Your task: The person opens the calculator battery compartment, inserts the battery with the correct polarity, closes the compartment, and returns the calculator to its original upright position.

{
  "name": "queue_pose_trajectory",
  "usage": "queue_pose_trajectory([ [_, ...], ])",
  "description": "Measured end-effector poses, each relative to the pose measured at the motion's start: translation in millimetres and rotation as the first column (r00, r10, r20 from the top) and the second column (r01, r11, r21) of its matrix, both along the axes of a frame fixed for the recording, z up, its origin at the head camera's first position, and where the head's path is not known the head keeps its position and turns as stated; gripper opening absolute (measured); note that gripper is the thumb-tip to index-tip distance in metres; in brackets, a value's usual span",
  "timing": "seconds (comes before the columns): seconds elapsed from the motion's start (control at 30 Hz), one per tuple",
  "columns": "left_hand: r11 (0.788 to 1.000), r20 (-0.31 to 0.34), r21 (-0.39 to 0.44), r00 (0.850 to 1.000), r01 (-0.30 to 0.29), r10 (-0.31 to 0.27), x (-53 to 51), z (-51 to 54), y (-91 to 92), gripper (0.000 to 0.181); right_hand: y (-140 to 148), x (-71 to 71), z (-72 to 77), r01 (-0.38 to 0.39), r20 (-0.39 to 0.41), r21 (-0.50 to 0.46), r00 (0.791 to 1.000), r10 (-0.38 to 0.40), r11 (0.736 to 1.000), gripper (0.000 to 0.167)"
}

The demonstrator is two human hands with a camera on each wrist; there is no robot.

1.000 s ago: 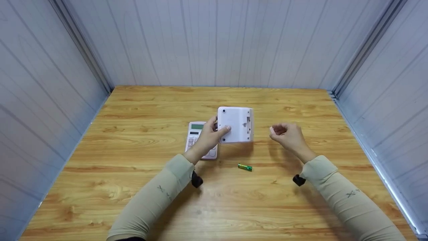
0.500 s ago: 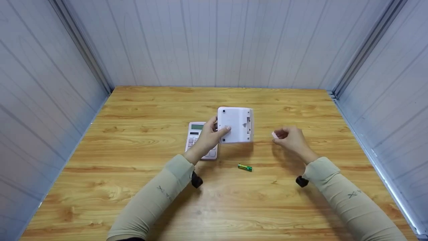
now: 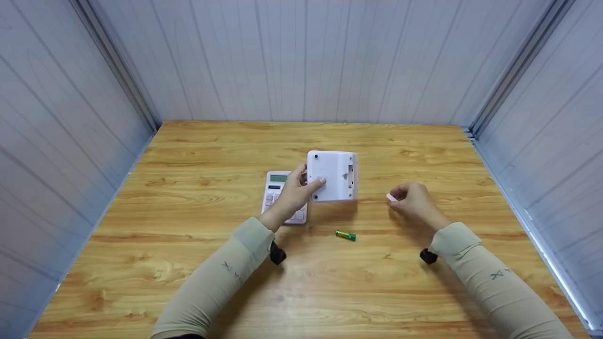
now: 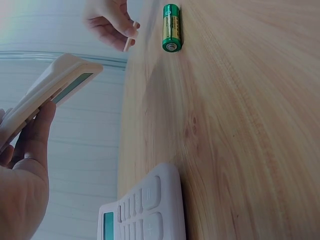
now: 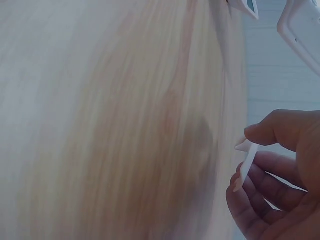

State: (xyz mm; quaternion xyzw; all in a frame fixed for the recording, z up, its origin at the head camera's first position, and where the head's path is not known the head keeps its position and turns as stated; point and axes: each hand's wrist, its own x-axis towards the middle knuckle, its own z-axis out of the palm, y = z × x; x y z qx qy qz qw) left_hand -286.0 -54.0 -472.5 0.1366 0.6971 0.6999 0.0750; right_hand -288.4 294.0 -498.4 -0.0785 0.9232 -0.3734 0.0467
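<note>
Head view: left hand point(image 3: 297, 191) grips the opened calculator point(image 3: 334, 167); right of it, right hand point(image 3: 413, 200) pinches the cover point(image 3: 391, 197); battery point(image 3: 346, 235) unfitted.

The bare left hand point(image 3: 293, 192) grips, thumb point(image 3: 315, 185) in front, fingers point(image 4: 41, 127) behind. Right of that grip, the bare right hand point(image 3: 414, 201) pinches, fingers curled. Beige cloth-sleeved left forearm point(image 3: 214, 285) and right forearm point(image 3: 501, 280) slant inward behind both grips.

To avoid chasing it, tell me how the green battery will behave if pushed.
The green battery will probably roll if pushed sideways, being a cylinder lying flat. Its glossy surface may feel slippery, and its straight form suggests stiffness.
</note>
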Motion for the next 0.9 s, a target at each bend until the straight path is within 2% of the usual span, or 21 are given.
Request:
queue_pose_trajectory([
  [0.17,1.000,0.005,0.002,1.000,-0.003,0.003,-0.4,-2.1,0.2,0.059,0.6,0.3,-2.1,-0.005,0.034,0.018,0.999,0.004,1.000,0.024],
  [0.47,1.000,-0.014,0.029,1.000,-0.006,0.007,-0.4,-1.8,0.8,0.060,2.0,0.2,-5.0,-0.015,0.044,0.045,0.999,0.013,0.999,0.024],
  [0.9,1.000,-0.013,0.021,1.000,-0.009,0.009,-1.8,-3.6,0.1,0.060,4.1,-2.7,-6.0,-0.034,0.094,0.009,0.995,0.033,0.999,0.023],
])
